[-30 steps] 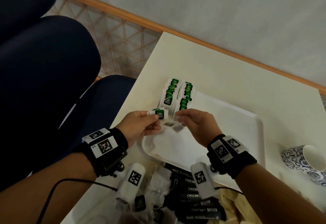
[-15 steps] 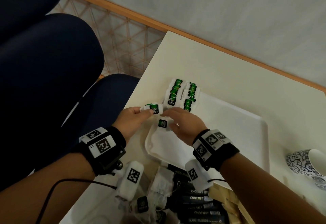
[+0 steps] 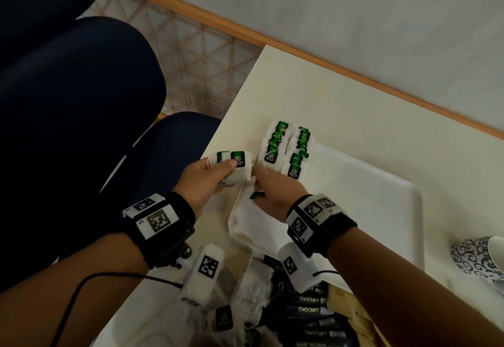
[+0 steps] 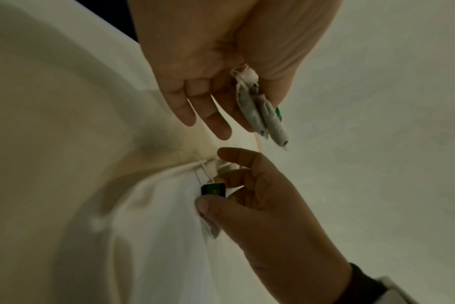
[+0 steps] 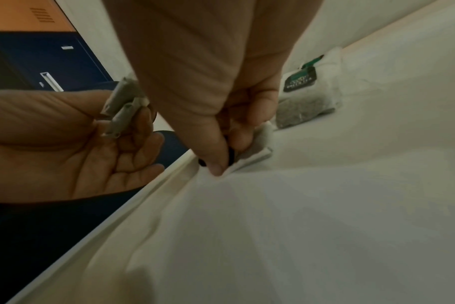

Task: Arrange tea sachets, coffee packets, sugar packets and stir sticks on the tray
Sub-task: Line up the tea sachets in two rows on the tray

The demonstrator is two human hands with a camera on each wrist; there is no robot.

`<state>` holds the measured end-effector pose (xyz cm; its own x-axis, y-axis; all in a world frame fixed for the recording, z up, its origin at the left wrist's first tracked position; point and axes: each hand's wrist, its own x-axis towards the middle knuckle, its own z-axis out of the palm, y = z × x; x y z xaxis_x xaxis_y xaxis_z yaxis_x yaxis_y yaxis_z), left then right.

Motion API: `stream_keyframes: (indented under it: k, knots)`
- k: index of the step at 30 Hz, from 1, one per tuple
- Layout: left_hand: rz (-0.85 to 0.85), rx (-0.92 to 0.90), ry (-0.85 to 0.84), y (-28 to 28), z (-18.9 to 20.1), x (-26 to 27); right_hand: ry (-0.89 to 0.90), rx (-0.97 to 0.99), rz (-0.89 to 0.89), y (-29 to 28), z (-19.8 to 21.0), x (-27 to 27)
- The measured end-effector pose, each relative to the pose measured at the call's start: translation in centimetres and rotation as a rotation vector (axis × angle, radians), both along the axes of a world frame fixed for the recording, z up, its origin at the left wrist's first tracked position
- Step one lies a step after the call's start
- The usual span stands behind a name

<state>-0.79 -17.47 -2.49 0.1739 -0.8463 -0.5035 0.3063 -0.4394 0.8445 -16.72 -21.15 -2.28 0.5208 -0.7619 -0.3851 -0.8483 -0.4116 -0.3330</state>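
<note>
Left hand (image 3: 203, 180): pinches two tea sachets (image 3: 235, 165) — loose stack, could slip.
Right hand (image 3: 275, 193): pinches one sachet (image 5: 257, 148) onto the tray's (image 3: 381, 196) cloth — dangling tag string may snag.

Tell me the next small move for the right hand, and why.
Probably set the tea bag pinched in the right hand down next to the two rows of tea bags at the tray's far left corner. The left hand holds two more waiting.
</note>
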Motion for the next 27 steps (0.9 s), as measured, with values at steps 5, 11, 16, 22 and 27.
stream_keyframes:
  k: [5,11,16,22,27]
  knots:
    - [-0.018,0.007,-0.013,-0.2,0.1,-0.1,0.087,0.01,-0.006,-0.1,0.4,-0.3]
    - [-0.037,0.018,0.007,-0.2,0.0,-0.4,0.228,-0.162,0.138,0.0,2.8,-1.1]
    - [-0.041,0.023,0.032,-0.2,0.1,-0.9,0.045,-0.226,0.066,-0.6,4.2,-2.5]
    - [-0.007,0.003,0.092,-0.2,0.4,-0.7,-0.073,-0.215,0.005,-1.2,4.1,-3.0]
    - [0.017,-0.008,0.066,-0.3,0.3,0.0,-0.157,-0.13,-0.008,-1.5,3.3,-2.3]
